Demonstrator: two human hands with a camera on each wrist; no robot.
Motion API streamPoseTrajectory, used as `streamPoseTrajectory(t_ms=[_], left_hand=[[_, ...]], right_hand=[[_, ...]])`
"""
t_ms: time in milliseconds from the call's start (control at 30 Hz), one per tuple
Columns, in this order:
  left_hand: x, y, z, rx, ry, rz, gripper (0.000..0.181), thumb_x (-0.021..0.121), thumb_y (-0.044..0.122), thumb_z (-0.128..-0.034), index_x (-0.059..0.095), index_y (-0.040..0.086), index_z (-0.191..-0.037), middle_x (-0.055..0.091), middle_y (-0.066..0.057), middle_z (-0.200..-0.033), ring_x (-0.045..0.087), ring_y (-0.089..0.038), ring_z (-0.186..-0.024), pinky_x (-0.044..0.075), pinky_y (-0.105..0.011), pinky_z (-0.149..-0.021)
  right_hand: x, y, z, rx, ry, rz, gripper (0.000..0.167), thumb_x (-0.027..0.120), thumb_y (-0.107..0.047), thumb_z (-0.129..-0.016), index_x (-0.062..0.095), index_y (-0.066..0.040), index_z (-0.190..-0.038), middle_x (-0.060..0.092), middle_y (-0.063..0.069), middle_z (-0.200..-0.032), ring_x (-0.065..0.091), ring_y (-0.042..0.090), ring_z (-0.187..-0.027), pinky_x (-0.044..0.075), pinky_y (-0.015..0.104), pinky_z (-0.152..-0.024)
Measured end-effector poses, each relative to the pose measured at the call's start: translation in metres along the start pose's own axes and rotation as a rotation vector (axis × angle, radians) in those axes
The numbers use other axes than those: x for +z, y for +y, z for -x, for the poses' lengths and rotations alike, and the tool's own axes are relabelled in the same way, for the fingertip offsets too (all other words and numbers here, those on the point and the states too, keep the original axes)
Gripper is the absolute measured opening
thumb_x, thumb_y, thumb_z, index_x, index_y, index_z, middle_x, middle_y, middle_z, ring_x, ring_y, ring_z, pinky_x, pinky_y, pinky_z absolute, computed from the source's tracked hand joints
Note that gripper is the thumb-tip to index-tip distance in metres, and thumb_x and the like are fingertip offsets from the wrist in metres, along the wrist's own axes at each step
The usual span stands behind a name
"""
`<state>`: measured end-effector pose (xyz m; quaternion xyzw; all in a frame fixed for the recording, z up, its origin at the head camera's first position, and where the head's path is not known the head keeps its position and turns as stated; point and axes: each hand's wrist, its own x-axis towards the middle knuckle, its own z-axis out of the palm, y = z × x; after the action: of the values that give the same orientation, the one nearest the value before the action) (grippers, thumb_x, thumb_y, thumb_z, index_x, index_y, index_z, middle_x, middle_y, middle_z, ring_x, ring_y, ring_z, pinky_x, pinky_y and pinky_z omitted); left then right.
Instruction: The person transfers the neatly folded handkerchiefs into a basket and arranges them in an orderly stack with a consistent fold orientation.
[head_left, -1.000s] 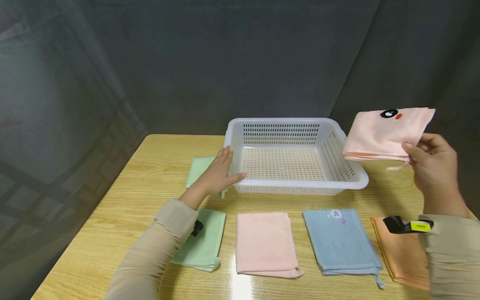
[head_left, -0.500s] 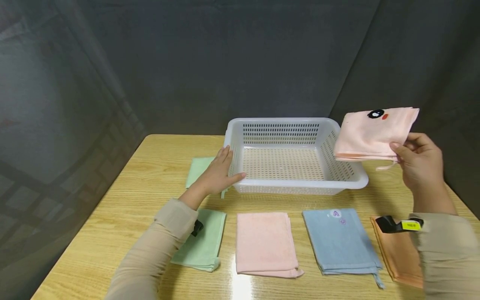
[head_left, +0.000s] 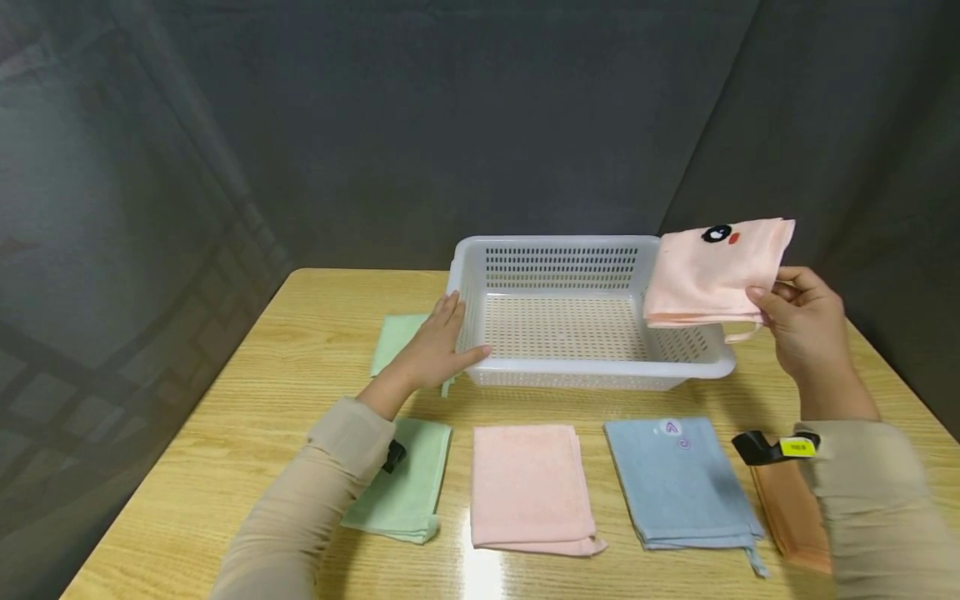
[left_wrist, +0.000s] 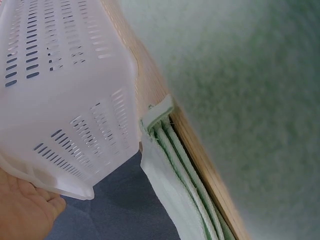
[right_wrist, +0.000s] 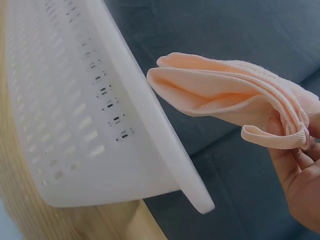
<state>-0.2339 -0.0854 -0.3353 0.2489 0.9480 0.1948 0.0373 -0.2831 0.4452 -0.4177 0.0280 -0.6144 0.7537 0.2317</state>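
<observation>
A white perforated plastic basket (head_left: 570,367) stands on the wooden table. My left hand (head_left: 438,346) rests on its left rim with the fingers extended; the left wrist view shows that hand (left_wrist: 25,207) beside the rim too. Between thumb and fingers my right hand (head_left: 810,329) pinches a folded pink towel (head_left: 708,279) by its right edge. This towel has a black-and-white eye and a red spot on it, and a hanging loop dangles below. It is held up over the basket's right end. In the right wrist view the pink towel (right_wrist: 225,95) shows its folded layers.
In front of the basket lie a green towel (head_left: 412,483), another pink towel (head_left: 528,492), a blue towel (head_left: 678,492) and an orange towel (head_left: 791,512), partly hidden by the right sleeve. A second green towel (head_left: 397,337) is left of the basket. Dark curtain (head_left: 480,125) hangs behind.
My right hand has moved left with the pink towel, from beside the basket to over its right end. The left hand has stayed on the rim.
</observation>
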Motion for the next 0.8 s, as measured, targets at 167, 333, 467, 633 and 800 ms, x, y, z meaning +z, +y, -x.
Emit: streamPoseTrajectory(t_ms=[167, 333, 467, 633, 800], left_hand=[[0.000, 0.000, 0.000, -0.005, -0.002, 0.007, 0.087, 0.037, 0.060, -0.0815, 0.008, 0.000, -0.137, -0.006, -0.010, -0.143, -0.013, -0.018, -0.128, 0.006, -0.039, -0.102], [0.000, 0.000, 0.000, -0.007, -0.002, 0.002, 0.087, 0.037, 0.060, -0.0816, 0.008, 0.000, -0.137, -0.006, -0.010, -0.143, -0.013, -0.017, -0.128, 0.006, -0.038, -0.102], [-0.001, 0.000, 0.000, -0.009, 0.000, -0.003, 0.087, 0.037, 0.060, -0.0816, 0.008, -0.001, -0.137, -0.006, -0.010, -0.143, -0.012, -0.019, -0.128, 0.007, -0.039, -0.102], [-0.001, 0.000, 0.001, -0.005, 0.000, 0.007, 0.087, 0.037, 0.060, -0.0816, 0.008, -0.001, -0.137, -0.006, -0.010, -0.143, -0.012, -0.019, -0.128, 0.007, -0.039, -0.102], [-0.001, 0.000, 0.001, 0.003, 0.007, 0.005, 0.086, 0.038, 0.059, -0.0821, 0.009, -0.001, -0.137, -0.005, -0.011, -0.143, -0.009, -0.023, -0.129, 0.008, -0.040, -0.102]], right_hand=[[0.011, 0.001, 0.005, -0.003, -0.035, 0.003, 0.049, 0.067, 0.003, -0.070, 0.051, 0.001, -0.116, 0.056, 0.016, -0.109, 0.060, 0.025, -0.081, 0.050, 0.026, -0.058], [0.021, 0.000, 0.009, 0.005, -0.089, -0.039, 0.044, 0.061, 0.010, -0.073, 0.051, 0.002, -0.115, 0.058, 0.015, -0.106, 0.061, 0.024, -0.078, 0.050, 0.027, -0.058], [0.022, 0.007, 0.009, 0.019, -0.082, 0.031, 0.048, 0.066, 0.001, -0.072, 0.050, -0.001, -0.117, 0.054, 0.015, -0.112, 0.060, 0.025, -0.082, 0.050, 0.026, -0.059], [0.026, 0.013, 0.008, 0.055, -0.071, 0.071, 0.049, 0.069, -0.005, -0.071, 0.051, -0.002, -0.116, 0.052, 0.016, -0.113, 0.059, 0.027, -0.086, 0.050, 0.026, -0.060], [0.037, 0.015, 0.010, 0.083, -0.078, 0.102, 0.047, 0.068, -0.007, -0.072, 0.052, -0.004, -0.116, 0.053, 0.015, -0.112, 0.058, 0.026, -0.087, 0.049, 0.026, -0.061]])
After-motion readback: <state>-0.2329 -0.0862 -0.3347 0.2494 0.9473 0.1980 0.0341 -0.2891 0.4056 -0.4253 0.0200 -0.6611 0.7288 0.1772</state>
